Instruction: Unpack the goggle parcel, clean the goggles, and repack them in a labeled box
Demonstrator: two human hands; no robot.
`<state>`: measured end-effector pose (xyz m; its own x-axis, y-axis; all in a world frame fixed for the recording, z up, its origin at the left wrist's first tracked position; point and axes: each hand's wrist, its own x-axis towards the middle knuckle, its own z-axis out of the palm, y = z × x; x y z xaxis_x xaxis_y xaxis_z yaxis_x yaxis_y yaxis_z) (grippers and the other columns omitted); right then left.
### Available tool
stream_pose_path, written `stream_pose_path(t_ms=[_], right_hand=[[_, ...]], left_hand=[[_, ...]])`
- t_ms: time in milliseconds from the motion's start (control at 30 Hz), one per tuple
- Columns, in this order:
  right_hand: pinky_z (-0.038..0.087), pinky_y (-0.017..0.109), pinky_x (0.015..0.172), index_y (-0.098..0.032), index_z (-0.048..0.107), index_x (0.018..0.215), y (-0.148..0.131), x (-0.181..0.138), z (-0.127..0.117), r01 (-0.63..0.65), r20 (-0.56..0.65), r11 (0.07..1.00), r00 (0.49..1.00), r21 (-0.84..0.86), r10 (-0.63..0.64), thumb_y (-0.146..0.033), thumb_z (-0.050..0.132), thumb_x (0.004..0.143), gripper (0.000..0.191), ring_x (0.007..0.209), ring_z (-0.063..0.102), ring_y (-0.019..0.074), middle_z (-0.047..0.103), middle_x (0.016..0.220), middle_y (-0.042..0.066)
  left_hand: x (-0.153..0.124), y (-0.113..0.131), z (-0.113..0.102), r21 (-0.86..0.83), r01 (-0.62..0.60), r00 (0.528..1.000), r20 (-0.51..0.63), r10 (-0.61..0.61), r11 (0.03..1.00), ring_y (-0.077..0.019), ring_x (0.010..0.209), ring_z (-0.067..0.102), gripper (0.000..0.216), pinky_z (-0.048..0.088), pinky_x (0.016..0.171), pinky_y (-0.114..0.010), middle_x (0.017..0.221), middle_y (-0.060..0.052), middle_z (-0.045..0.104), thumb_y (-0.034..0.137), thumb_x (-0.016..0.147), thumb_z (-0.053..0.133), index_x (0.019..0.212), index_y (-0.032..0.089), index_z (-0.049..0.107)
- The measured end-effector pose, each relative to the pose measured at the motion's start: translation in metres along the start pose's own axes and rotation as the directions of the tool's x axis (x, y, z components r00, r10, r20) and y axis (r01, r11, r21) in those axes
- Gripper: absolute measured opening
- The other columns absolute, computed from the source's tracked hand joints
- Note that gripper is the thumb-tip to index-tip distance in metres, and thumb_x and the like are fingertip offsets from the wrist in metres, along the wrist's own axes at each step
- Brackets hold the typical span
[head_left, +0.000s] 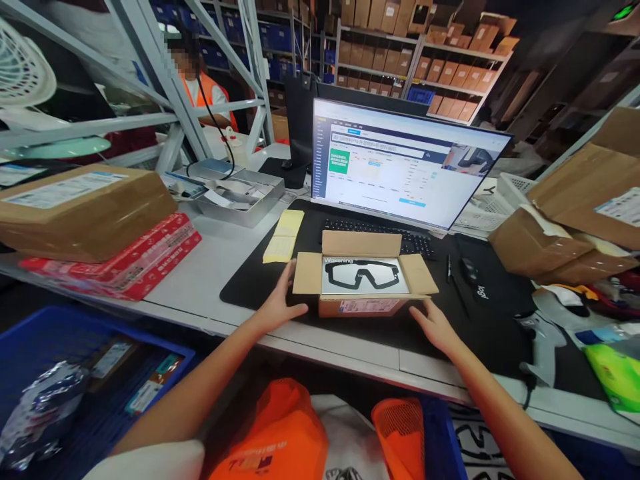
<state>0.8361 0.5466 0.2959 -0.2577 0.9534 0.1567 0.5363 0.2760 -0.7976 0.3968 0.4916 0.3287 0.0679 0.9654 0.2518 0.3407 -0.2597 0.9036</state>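
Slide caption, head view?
Left hand and right hand flank an open carton holding a glasses-printed box, monitor behind.

Carton is sitting on the desk mat, keyboard then monitor standing behind it, barcode scanner chilling off right.

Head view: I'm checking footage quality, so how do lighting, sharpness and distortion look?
Head view, centre: the printed package is well lit, "Wakening" readable; head view, behind it: small text on the bright monitor is illegible; head view, upper right: dark around a green sign; head view, edges: wide-angle stretch, as on the left forearm.
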Motion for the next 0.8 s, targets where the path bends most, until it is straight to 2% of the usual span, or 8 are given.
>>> stream_pose_path(t_ms=[100, 167, 367, 500, 567, 667, 733, 800], right_hand=[[0.036, 0.061, 0.121, -0.019, 0.065, 0.135, -0.006, -0.001, 0.010, 0.124, 0.137, 0.984, 0.985, -0.128, -0.106, -0.043, 0.063, 0.090, 0.051, 0.143, 0.048, 0.0348, 0.061, 0.144, 0.017], [0.031, 0.067, 0.121, -0.021, 0.068, 0.133, -0.008, -0.002, 0.014, 0.165, 0.200, 0.970, 0.971, -0.180, -0.128, -0.042, 0.065, 0.089, 0.049, 0.149, 0.041, 0.0370, 0.058, 0.148, 0.016], [0.020, 0.077, 0.120, -0.019, 0.069, 0.133, 0.000, -0.027, -0.003, -0.057, 0.205, 0.980, 0.974, -0.189, 0.097, -0.063, 0.065, 0.088, 0.063, 0.156, 0.024, 0.0447, 0.050, 0.155, 0.020], [0.023, 0.066, 0.125, -0.024, 0.045, 0.156, -0.031, -0.028, -0.001, -0.064, 0.216, 0.970, 0.976, 0.233, 0.013, -0.082, 0.067, 0.079, 0.099, 0.153, 0.034, 0.0381, 0.042, 0.162, 0.019], [0.027, 0.061, 0.126, -0.026, 0.039, 0.159, -0.056, -0.015, 0.009, 0.014, 0.119, 0.887, 0.990, 0.461, -0.078, -0.089, 0.068, 0.071, 0.112, 0.152, 0.038, 0.0360, 0.043, 0.162, 0.017], [0.032, 0.058, 0.125, -0.026, 0.044, 0.155, -0.088, 0.014, 0.020, 0.113, -0.161, 0.794, 0.987, 0.598, -0.019, -0.092, 0.065, 0.069, 0.111, 0.149, 0.043, 0.0359, 0.052, 0.155, 0.015], [0.037, 0.059, 0.122, -0.025, 0.043, 0.155, -0.103, 0.031, 0.013, 0.193, -0.317, 0.760, 0.948, 0.620, 0.018, -0.090, 0.065, 0.071, 0.108, 0.144, 0.048, 0.0375, 0.055, 0.151, 0.015], [0.043, 0.059, 0.117, -0.026, 0.042, 0.156, -0.116, 0.042, -0.006, 0.292, -0.423, 0.750, 0.906, 0.593, -0.017, -0.085, 0.070, 0.071, 0.107, 0.138, 0.054, 0.0386, 0.056, 0.150, 0.014]], left_hand=[[0.023, 0.012, 0.015, 0.064, 0.136, 0.958, 0.246, -0.148, 0.989, -0.0427, 0.145, 0.047, 0.099, 0.035, 0.124, -0.059, 0.150, -0.020, 0.056, 0.062, 0.057, 0.093, 0.140, 0.018, 0.061], [0.035, 0.024, 0.028, 0.075, 0.206, 0.921, 0.322, -0.219, 0.976, -0.0405, 0.133, 0.060, 0.076, 0.040, 0.121, -0.058, 0.133, -0.014, 0.070, 0.058, 0.058, 0.093, 0.121, 0.020, 0.073], [0.046, 0.049, 0.048, -0.218, 0.231, 0.970, 0.124, -0.208, 0.948, -0.0397, 0.114, 0.070, 0.077, 0.056, 0.105, -0.057, 0.118, -0.017, 0.075, 0.050, 0.051, 0.099, 0.115, 0.017, 0.070], [0.053, 0.070, 0.081, -0.541, 0.122, 0.991, 0.028, -0.127, 0.832, -0.0381, 0.121, 0.066, 0.090, 0.050, 0.111, -0.058, 0.121, -0.015, 0.074, 0.053, 0.052, 0.099, 0.127, 0.018, 0.063], [0.057, 0.081, 0.105, -0.675, 0.102, 0.994, 0.039, -0.103, 0.731, -0.0377, 0.126, 0.063, 0.094, 0.045, 0.115, -0.059, 0.124, -0.014, 0.072, 0.056, 0.054, 0.098, 0.132, 0.019, 0.061], [0.064, 0.088, 0.129, -0.743, 0.138, 0.990, 0.131, -0.060, 0.655, -0.0387, 0.130, 0.060, 0.088, 0.044, 0.115, -0.060, 0.127, -0.014, 0.071, 0.054, 0.058, 0.097, 0.132, 0.020, 0.062], [0.073, 0.082, 0.126, -0.660, 0.222, 0.958, 0.285, -0.035, 0.718, -0.0395, 0.128, 0.062, 0.079, 0.045, 0.114, -0.060, 0.124, -0.013, 0.073, 0.049, 0.058, 0.099, 0.125, 0.021, 0.068], [0.085, 0.071, 0.109, -0.494, 0.315, 0.875, 0.483, -0.046, 0.810, -0.0394, 0.121, 0.066, 0.069, 0.047, 0.112, -0.059, 0.117, -0.012, 0.076, 0.041, 0.055, 0.100, 0.115, 0.021, 0.074]])
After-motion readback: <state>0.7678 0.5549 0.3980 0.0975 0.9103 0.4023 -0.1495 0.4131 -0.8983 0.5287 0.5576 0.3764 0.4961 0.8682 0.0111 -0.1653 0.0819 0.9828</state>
